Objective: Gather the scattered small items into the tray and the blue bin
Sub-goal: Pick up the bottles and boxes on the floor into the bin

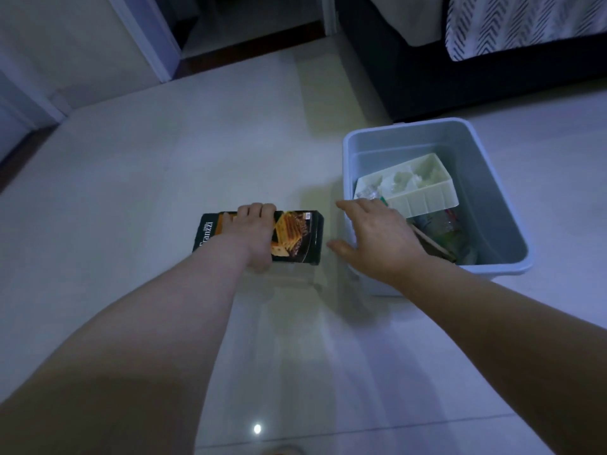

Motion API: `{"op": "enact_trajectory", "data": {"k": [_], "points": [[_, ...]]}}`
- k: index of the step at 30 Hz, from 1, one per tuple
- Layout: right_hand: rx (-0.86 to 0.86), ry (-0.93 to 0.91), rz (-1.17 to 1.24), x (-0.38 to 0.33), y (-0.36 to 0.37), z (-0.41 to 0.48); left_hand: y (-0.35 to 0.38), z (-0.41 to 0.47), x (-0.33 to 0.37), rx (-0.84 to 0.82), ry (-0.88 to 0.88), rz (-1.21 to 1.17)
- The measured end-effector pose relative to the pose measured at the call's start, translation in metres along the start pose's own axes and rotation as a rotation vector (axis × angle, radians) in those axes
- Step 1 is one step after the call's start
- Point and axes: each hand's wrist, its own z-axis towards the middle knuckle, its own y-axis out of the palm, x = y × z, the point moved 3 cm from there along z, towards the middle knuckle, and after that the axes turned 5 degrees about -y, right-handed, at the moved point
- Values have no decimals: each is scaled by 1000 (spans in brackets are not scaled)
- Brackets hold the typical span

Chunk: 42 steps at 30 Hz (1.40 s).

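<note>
Where the left hand [254,236] leaves the print uncovered, I read "ranzzi" in white on the dark rectangular cardboard cracker box [297,236], beside a picture of chocolate-coated crackers. Its fingers curl over the box's far edge, pressed together, gripping it just left of the pale blue plastic bin [492,198]. The right hand [374,239] hovers flat over the bin's near corner, fingers straight and slightly spread, holding nothing. Inside the bin, a white compartmented plastic tray [427,195] lies tilted on wrappers [443,228]. Around them: glossy white floor tiles [164,192].
</note>
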Motion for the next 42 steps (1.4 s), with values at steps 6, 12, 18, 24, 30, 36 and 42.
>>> {"op": "enact_trajectory", "data": {"k": [6, 12, 18, 24, 30, 36, 42], "points": [[-67, -40, 59, -23, -6, 20, -41, -1, 6, 179, 97, 66], [83, 130, -46, -15, -12, 23, -94, 2, 44, 346, 260, 101], [204, 371, -131, 44, -36, -5, -120, 3, 117, 524, 428, 81], [206, 569, -135, 87, -45, -41, -114, 11, 151, 529, 312, -256], [231, 645, -96, 102, -40, -33, -83, 18, 120, 524, 39, -617], [262, 597, -17, 80, -37, -3, -25, 21, 66, 443, -179, -720], [326, 342, -89, 35, -19, 17, 53, 20, -4, 208, -525, -768]]}}
